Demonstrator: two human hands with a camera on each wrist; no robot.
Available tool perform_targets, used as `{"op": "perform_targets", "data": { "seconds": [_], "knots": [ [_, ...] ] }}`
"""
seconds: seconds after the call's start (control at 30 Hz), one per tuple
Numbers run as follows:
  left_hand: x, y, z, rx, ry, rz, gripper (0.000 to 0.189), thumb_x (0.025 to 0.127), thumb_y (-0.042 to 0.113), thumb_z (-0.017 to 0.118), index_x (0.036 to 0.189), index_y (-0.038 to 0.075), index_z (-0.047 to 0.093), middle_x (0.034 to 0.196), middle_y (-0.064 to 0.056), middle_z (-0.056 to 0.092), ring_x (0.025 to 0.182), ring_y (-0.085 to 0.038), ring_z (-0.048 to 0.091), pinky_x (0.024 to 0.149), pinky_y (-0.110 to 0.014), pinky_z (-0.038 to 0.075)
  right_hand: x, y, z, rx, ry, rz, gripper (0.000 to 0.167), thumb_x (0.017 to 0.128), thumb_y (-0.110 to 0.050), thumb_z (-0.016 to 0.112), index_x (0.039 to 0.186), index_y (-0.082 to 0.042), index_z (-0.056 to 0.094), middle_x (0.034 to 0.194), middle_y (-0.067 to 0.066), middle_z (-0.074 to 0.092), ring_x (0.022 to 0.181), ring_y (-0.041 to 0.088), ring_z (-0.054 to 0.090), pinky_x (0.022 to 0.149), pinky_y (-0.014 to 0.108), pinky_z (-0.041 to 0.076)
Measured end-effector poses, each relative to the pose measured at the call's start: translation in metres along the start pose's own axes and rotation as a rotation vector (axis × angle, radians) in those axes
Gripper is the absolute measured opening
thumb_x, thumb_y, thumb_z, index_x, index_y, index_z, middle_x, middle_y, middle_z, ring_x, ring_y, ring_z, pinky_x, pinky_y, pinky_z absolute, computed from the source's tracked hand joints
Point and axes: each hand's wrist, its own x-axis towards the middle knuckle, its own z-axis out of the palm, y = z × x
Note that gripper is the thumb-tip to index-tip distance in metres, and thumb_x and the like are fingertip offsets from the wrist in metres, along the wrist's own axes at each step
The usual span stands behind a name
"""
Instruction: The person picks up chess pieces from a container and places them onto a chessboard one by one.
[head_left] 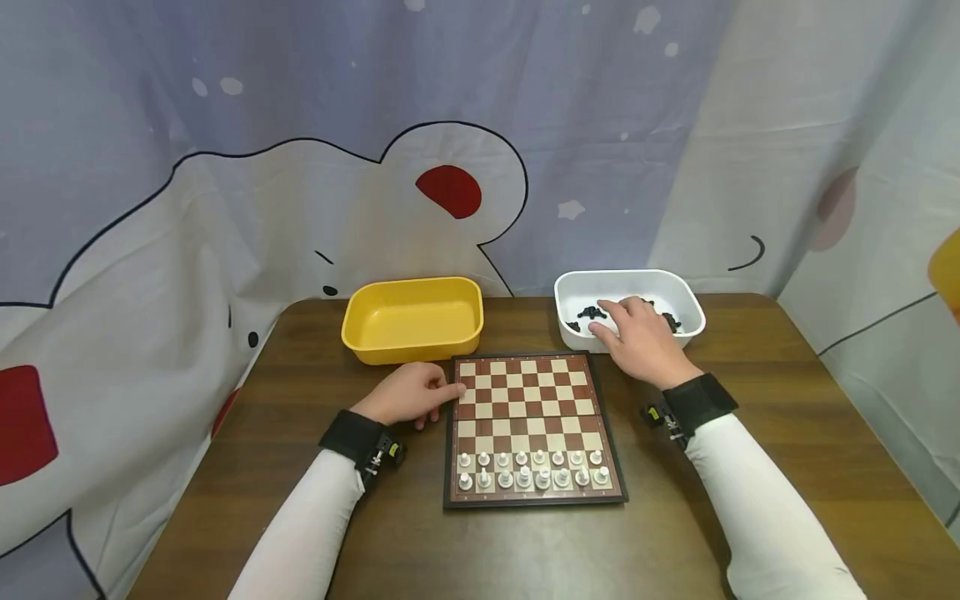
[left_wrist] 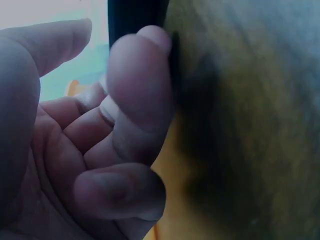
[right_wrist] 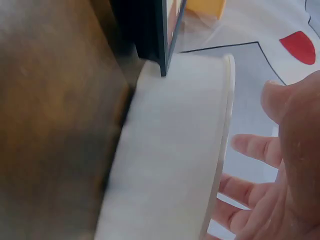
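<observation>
Chessboard (head_left: 525, 429) lies flat and opened out, a bit right of mid-worktop (head_left: 465, 554), between the person's two arms. White pieces (head_left: 523, 477) stand upright on its two near rows, eight to a row; far rows bare. Left hand (head_left: 405, 394) is at the board's left edge, one finger laid over the frame, the others loosely bent beside it; nothing pinched that I can see, though whether that finger actually bears on the board I can't tell. Right hand (head_left: 643, 343) is over the white tray (head_left: 624, 272), palm down, fingers spread and thumb apart, no piece visible in the grip. Black pieces (head_left: 592, 312) lie loose on the tray floor, some partly hidden by the hand; can't tell if a fingertip touches one. White tray sits at the worktop's far edge, toward the far right corner. Its near wall is right by the board's far right corner; contact unclear. Yellow tray (head_left: 412, 323) also at the far edge, toward the far left corner, beyond the left hand. White sleeves (head_left: 772, 492), black wristbands (head_left: 701, 402). Printed cloth (head_left: 315, 75) hangs behind the far edge.
</observation>
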Motion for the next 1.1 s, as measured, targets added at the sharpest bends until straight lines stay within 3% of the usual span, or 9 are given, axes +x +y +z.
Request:
{"op": "perform_targets", "data": {
  "seconds": [0.23, 0.37, 0.6, 0.87, 1.1],
  "knots": [
    [0.003, -0.004, 0.003, -0.030, -0.027, 0.008, 0.046, 0.106, 0.057, 0.073, 0.090, 0.014, 0.070, 0.070, -0.002, 0.072, 0.049, -0.020, 0.063, 0.054, -0.034, 0.053, 0.022, 0.008, -0.011, 0.005, -0.133, 0.039, 0.059, 0.118, -0.044, 0.054, 0.160, -0.002, 0.056, 0.140, 0.029, 0.057, 0.121, 0.048, 0.062, 0.099, 0.067, 0.052],
    [0.005, -0.006, 0.004, -0.032, -0.034, 0.002, 0.044, 0.105, 0.055, 0.075, 0.091, 0.014, 0.070, 0.070, -0.002, 0.072, 0.045, -0.018, 0.059, 0.050, -0.031, 0.049, 0.034, 0.013, -0.016, -0.008, -0.214, 0.042, 0.060, 0.117, -0.041, 0.057, 0.160, 0.000, 0.054, 0.147, 0.031, 0.055, 0.127, 0.047, 0.062, 0.102, 0.066, 0.052],
    [0.005, -0.008, 0.005, -0.078, -0.046, 0.010, 0.042, 0.105, 0.053, 0.076, 0.092, 0.013, 0.071, 0.071, -0.002, 0.074, 0.048, -0.018, 0.061, 0.054, -0.033, 0.054, 0.057, 0.019, -0.019, -0.048, -0.303, 0.016, 0.057, 0.113, -0.031, 0.065, 0.157, 0.004, 0.056, 0.150, 0.034, 0.055, 0.127, 0.049, 0.064, 0.104, 0.065, 0.052],
    [0.004, -0.007, 0.004, -0.111, -0.051, 0.006, 0.041, 0.105, 0.051, 0.077, 0.091, 0.012, 0.071, 0.071, -0.003, 0.073, 0.050, -0.018, 0.063, 0.056, -0.033, 0.055, 0.085, 0.034, -0.005, -0.076, -0.391, -0.002, 0.055, 0.111, -0.027, 0.067, 0.154, 0.005, 0.058, 0.153, 0.035, 0.054, 0.138, 0.049, 0.057, 0.112, 0.064, 0.048],
    [0.006, -0.009, 0.006, -0.112, -0.049, 0.006, 0.042, 0.105, 0.051, 0.078, 0.090, 0.012, 0.071, 0.071, -0.004, 0.074, 0.050, -0.019, 0.064, 0.054, -0.033, 0.056, 0.100, 0.057, 0.013, -0.106, -0.403, -0.032, 0.059, 0.105, -0.028, 0.070, 0.151, 0.007, 0.060, 0.150, 0.033, 0.060, 0.141, 0.049, 0.056, 0.118, 0.061, 0.046]
  ]
}}
